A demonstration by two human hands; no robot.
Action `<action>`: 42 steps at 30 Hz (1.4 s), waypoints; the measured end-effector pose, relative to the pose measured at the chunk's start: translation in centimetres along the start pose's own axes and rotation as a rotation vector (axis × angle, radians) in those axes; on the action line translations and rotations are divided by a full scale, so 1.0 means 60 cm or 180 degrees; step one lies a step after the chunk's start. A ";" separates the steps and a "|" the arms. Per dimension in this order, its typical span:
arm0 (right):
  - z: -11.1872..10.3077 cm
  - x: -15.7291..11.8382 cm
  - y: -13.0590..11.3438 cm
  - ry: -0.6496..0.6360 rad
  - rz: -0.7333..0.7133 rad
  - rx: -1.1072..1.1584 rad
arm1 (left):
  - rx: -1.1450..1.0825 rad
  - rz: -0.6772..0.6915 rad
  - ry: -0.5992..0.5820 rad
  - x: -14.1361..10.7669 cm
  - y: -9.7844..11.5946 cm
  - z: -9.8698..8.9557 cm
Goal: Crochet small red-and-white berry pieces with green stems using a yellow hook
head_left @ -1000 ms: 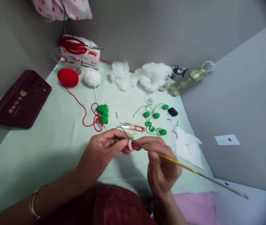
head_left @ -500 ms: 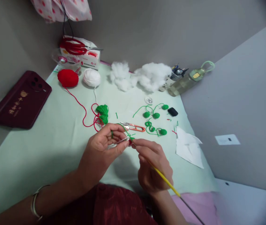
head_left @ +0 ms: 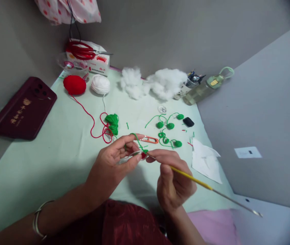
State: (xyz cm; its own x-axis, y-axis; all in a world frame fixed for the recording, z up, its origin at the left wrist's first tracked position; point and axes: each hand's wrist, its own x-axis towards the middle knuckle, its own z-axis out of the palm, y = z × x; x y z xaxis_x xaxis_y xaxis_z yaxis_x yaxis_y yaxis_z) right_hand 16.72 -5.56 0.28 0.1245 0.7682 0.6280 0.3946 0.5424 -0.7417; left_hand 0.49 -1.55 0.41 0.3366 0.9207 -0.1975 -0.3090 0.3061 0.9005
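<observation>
Between thumb and fingers my left hand [head_left: 120, 153] pinches a small crochet piece [head_left: 143, 155] in red, white and green. Green yarn [head_left: 137, 140] runs from the piece up over the left index finger. My right hand [head_left: 177, 180] is closed round the yellow grip of a crochet hook [head_left: 192, 177]. The hook's near tip meets the green stitches at the edge of the piece, while its other metal end points down to the right. Just beyond the fingers lie orange thread snips [head_left: 150, 139], partly covered by the left index finger. A green yarn skein [head_left: 112, 124] lies behind the left hand.
Several green crocheted balls [head_left: 170, 126] with tails lie beyond the right hand, near a black case [head_left: 188, 121] and white paper [head_left: 206, 161]. Red yarn [head_left: 74, 85], white yarn [head_left: 100, 84], stuffing [head_left: 166, 83] and a bottle [head_left: 206, 90] stand at the back. A phone [head_left: 23, 108] leans left.
My right hand has shifted slightly right and turned, swinging the hook's far end up to the right. The left index finger has extended, and more of the red and white piece shows.
</observation>
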 end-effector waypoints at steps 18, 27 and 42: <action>-0.005 0.023 0.023 -0.0160 0.1060 0.1233 | -0.0395 -0.0380 -0.0325 0.007 -0.003 -0.005; -0.023 0.004 0.003 -0.0329 0.0100 -0.0145 | -0.0118 -0.0284 -0.0180 0.005 0.000 -0.002; -0.014 -0.031 0.003 -0.0494 -0.1040 -0.2001 | -0.0511 -0.0347 -0.0219 -0.002 -0.007 0.010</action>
State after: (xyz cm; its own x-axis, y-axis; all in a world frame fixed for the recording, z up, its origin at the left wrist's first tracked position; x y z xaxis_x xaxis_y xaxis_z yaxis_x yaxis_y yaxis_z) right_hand 17.35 -7.17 -0.79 -0.2015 0.6650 0.7191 0.8442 0.4902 -0.2169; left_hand 1.08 -1.94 0.29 0.4341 0.8629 -0.2586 -0.4033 0.4429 0.8008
